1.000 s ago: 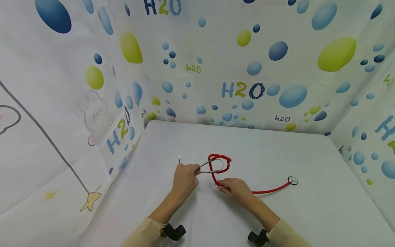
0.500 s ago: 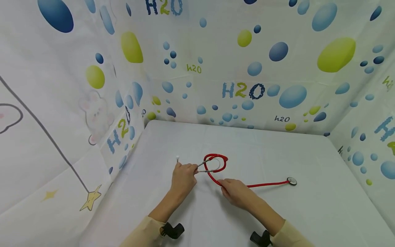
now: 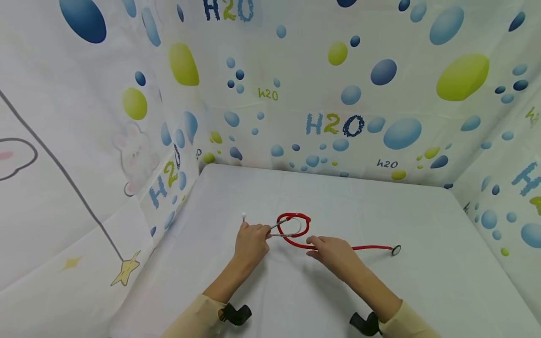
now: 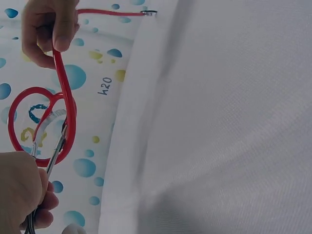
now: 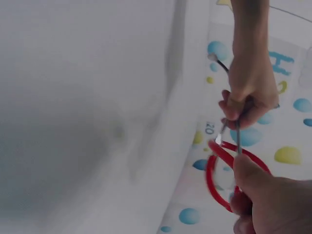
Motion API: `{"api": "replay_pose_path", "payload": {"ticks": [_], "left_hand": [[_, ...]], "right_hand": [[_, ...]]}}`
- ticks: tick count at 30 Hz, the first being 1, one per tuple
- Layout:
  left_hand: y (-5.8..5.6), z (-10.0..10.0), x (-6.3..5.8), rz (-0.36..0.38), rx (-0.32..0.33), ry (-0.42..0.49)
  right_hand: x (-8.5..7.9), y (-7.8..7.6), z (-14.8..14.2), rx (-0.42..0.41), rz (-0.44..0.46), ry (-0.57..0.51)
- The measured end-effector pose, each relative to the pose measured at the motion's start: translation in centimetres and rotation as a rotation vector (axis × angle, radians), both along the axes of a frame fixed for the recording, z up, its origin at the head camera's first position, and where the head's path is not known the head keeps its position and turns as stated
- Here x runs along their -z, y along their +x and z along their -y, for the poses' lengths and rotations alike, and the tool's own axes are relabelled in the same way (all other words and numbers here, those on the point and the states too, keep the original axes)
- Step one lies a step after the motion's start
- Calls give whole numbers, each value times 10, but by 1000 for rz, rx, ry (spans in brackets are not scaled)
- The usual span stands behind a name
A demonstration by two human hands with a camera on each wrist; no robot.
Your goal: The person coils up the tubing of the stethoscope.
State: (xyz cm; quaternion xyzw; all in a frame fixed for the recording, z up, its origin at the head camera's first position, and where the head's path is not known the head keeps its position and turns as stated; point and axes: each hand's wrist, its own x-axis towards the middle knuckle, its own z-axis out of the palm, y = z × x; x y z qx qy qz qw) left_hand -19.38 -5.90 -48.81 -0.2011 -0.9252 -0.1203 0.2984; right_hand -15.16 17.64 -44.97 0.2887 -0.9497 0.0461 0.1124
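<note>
A stethoscope with red tubing point(image 3: 373, 247) stretches between both hands above the table. My left hand point(image 3: 252, 241) grips its metal ear tubes point(image 4: 57, 150), and a white ear tip point(image 3: 243, 215) pokes out beyond the fingers. Just right of that hand, the tubing bends into a loop point(image 3: 309, 225). My right hand point(image 3: 334, 253) pinches the tubing between thumb and fingers, as the left wrist view shows. Past the right hand, the tubing ends in a round chest piece point(image 3: 396, 250), tilted nearly edge-on. In the right wrist view, the right thumb point(image 5: 251, 173) covers part of the loop.
A white cloth covers the table point(image 3: 220, 192). Behind it and along both sides hang white curtains point(image 3: 287, 61) printed with blue and green spots. A dark wrist camera point(image 3: 236, 314) sits at the left sleeve, another point(image 3: 365, 324) at the right.
My right hand has shifted right and slightly away along the tubing. The tubing beyond it has straightened, and the chest piece has turned more edge-on. The left hand keeps its grip, nearly still.
</note>
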Motion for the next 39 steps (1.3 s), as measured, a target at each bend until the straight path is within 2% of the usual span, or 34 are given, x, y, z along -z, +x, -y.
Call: {"api": "replay_pose_path", "payload": {"ticks": [3,7,12,17,24,28,34,39], "left_hand": [[0,1,2,17,-7,-15],[0,2,4,26,-13,-25],[1,2,2,32,6,-42],[2,0,1,77,26,-59],[5,-5,1,129,77,-70],[7,-7,0,122,96,-70],[8,-7,2,125,107,-77],[8,-6,2,122,126,-67]], "right_hand": [[-6,-2,-3,-31,31,0],[-9,-5,-9,-76,39,51],[-8,-12,-19,-113,-81,50],[-11,-20,-28,-128,-219,-12],[-17,-31,-39,-97,-320,-77],[-21,-35,-39,-88,-295,-96],[-26,-37,-39,-196,-183,-124],[-34,-38,-38,-238,-189,-128]]}}
